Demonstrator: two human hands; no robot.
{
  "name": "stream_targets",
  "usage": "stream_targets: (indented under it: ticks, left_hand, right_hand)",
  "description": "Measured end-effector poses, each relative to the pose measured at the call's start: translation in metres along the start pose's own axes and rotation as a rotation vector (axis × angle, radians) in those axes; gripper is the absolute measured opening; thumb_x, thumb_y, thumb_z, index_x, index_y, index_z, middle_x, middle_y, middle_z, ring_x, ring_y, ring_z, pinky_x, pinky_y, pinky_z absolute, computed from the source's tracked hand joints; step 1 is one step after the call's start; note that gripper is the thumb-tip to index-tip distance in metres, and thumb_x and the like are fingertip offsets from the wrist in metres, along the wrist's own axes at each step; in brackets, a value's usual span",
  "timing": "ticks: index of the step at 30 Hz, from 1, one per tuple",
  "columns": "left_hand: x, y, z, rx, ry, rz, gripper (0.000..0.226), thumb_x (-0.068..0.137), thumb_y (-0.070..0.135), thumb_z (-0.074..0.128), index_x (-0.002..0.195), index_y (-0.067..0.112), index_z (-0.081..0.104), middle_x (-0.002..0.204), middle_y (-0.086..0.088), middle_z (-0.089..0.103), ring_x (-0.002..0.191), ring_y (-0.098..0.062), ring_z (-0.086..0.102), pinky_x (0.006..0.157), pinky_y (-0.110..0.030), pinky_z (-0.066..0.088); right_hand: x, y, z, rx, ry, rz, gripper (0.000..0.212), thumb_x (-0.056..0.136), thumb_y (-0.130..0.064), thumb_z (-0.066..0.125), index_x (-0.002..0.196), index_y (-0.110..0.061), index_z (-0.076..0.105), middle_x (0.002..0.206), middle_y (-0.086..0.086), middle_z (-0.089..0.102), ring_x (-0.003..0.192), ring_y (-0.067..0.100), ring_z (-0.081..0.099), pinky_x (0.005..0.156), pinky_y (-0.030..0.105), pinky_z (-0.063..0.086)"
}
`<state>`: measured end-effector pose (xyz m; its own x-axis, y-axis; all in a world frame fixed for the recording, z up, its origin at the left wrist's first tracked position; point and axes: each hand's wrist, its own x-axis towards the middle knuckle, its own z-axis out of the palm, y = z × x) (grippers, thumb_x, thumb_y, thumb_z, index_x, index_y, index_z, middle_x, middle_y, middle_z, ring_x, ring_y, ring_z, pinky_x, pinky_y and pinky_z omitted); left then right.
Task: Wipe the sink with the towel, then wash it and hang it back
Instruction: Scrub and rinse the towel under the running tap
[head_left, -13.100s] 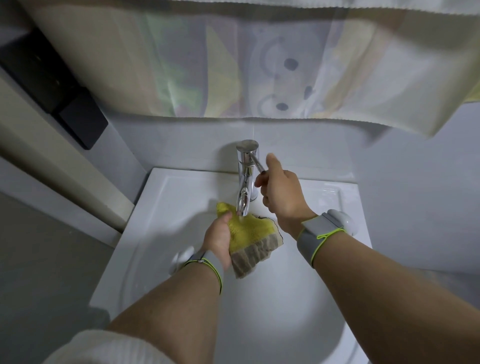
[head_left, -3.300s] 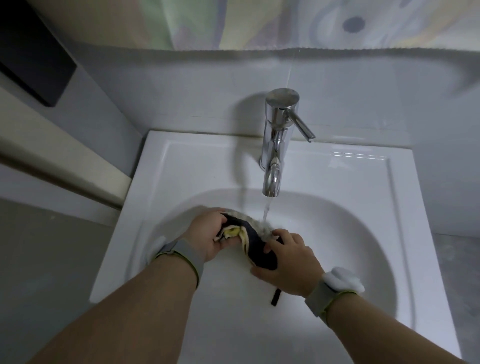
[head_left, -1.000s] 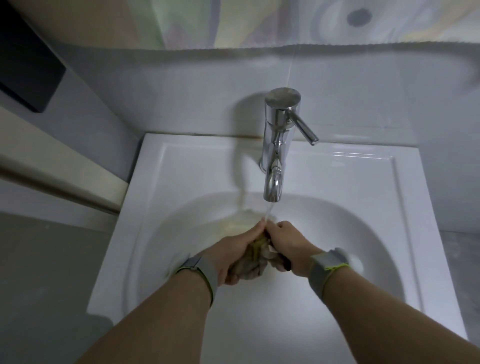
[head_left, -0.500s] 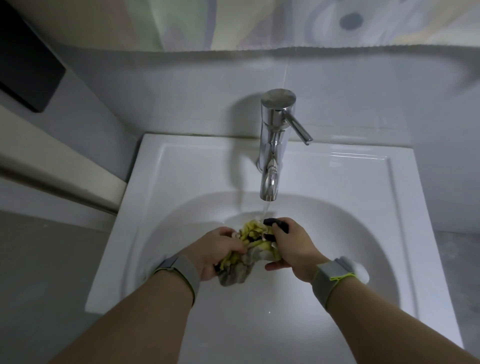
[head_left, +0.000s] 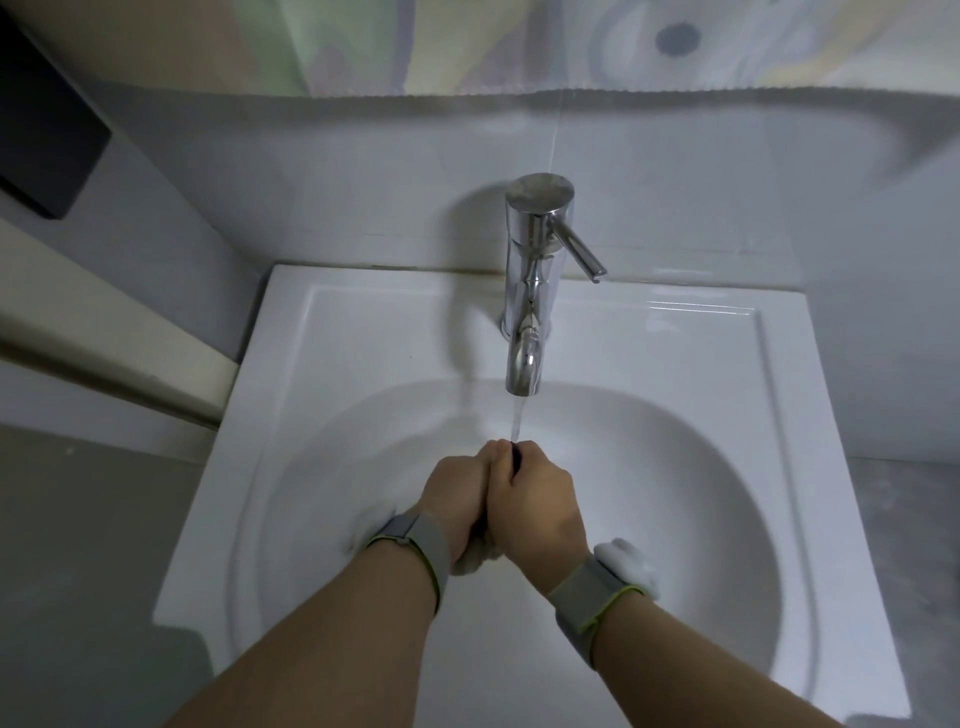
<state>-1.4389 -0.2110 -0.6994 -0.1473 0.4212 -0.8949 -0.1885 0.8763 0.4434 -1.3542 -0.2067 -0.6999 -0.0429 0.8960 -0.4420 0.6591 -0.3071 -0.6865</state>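
Grey tiled wall behind, patterned curtain (head_left: 519, 47) hanging across the top edge. White sink (head_left: 322, 332) below, chrome tap (head_left: 535, 280) at its back centre with the lever angled out to the right. Water stream (head_left: 516, 421) running from the spout straight onto the hands. Left hand (head_left: 457, 499) and right hand (head_left: 535, 504) pressed side by side over the middle of the basin, both curled tight around the towel (head_left: 470, 561). Towel almost fully hidden between the palms: only a pale bunched bit shows below the wrists and a dark sliver at the fingertips. Grey wristband (head_left: 415, 545) on the left wrist, a matching one on the right. Dark panel (head_left: 41, 140) on the wall at upper left.
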Motion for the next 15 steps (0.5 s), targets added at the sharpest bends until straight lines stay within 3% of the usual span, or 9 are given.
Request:
stream_targets:
  ticks: [3, 5, 7, 9, 11, 13, 15]
  left_hand:
    - [0.005, 0.001, 0.003, 0.123, 0.077, 0.022, 0.057, 0.096, 0.051, 0.044, 0.082, 0.003, 0.07, 0.057, -0.016, 0.064, 0.041, -0.027, 0.057, 0.043, -0.028, 0.049]
    - [0.009, -0.001, 0.001, 0.196, 0.084, 0.049, 0.056, 0.092, 0.053, 0.044, 0.083, 0.006, 0.072, 0.071, -0.015, 0.072, 0.065, -0.03, 0.069, 0.071, -0.042, 0.06]
    - [0.012, 0.001, -0.006, 0.189, 0.049, 0.038, 0.055, 0.091, 0.059, 0.048, 0.093, 0.01, 0.073, 0.088, -0.011, 0.076, 0.085, -0.028, 0.072, 0.091, -0.044, 0.056]
    - [0.016, 0.004, -0.017, 0.092, -0.054, 0.012, 0.057, 0.088, 0.062, 0.057, 0.103, 0.01, 0.074, 0.097, -0.01, 0.077, 0.093, -0.027, 0.073, 0.095, -0.043, 0.054]
    - [0.015, 0.008, -0.024, -0.041, -0.207, -0.045, 0.061, 0.085, 0.059, 0.064, 0.113, 0.006, 0.071, 0.108, -0.014, 0.074, 0.101, -0.03, 0.071, 0.099, -0.043, 0.052]
    - [0.009, 0.009, -0.028, -0.116, -0.331, -0.058, 0.055, 0.091, 0.048, 0.063, 0.118, 0.0, 0.069, 0.12, -0.02, 0.068, 0.106, -0.032, 0.068, 0.096, -0.039, 0.053]
    - [0.008, 0.006, -0.029, -0.174, -0.366, -0.022, 0.036, 0.095, 0.02, 0.059, 0.122, -0.003, 0.064, 0.123, -0.028, 0.063, 0.102, -0.034, 0.066, 0.086, -0.037, 0.056]
  right_hand:
    - [0.013, 0.002, -0.004, -0.039, -0.005, 0.055, 0.04, 0.101, -0.037, 0.036, 0.094, -0.009, 0.064, 0.085, 0.007, 0.068, 0.078, 0.024, 0.065, 0.075, 0.035, 0.053]
    - [0.02, 0.007, -0.01, -0.06, -0.053, 0.121, 0.042, 0.1, -0.037, 0.038, 0.089, -0.007, 0.065, 0.086, 0.011, 0.069, 0.081, 0.028, 0.066, 0.078, 0.04, 0.055]
    - [0.026, 0.013, -0.022, 0.061, -0.155, 0.243, 0.043, 0.096, -0.043, 0.046, 0.085, -0.008, 0.068, 0.086, 0.012, 0.072, 0.08, 0.03, 0.069, 0.073, 0.041, 0.06]
    - [0.026, 0.017, -0.037, 0.301, -0.313, 0.39, 0.046, 0.085, -0.053, 0.064, 0.085, -0.009, 0.074, 0.083, 0.01, 0.076, 0.077, 0.029, 0.073, 0.07, 0.038, 0.062]
    - [0.025, 0.021, -0.048, 0.418, -0.482, 0.452, 0.045, 0.077, -0.05, 0.077, 0.092, -0.007, 0.075, 0.085, 0.01, 0.077, 0.079, 0.028, 0.075, 0.07, 0.036, 0.061]
    - [0.025, 0.024, -0.05, 0.547, -0.542, 0.441, 0.029, 0.081, -0.026, 0.078, 0.095, -0.001, 0.072, 0.089, 0.013, 0.076, 0.08, 0.03, 0.074, 0.069, 0.035, 0.058]
    - [0.027, 0.027, -0.049, 0.654, -0.467, 0.388, 0.008, 0.083, -0.004, 0.072, 0.086, -0.002, 0.065, 0.083, 0.013, 0.072, 0.072, 0.029, 0.07, 0.064, 0.034, 0.055]
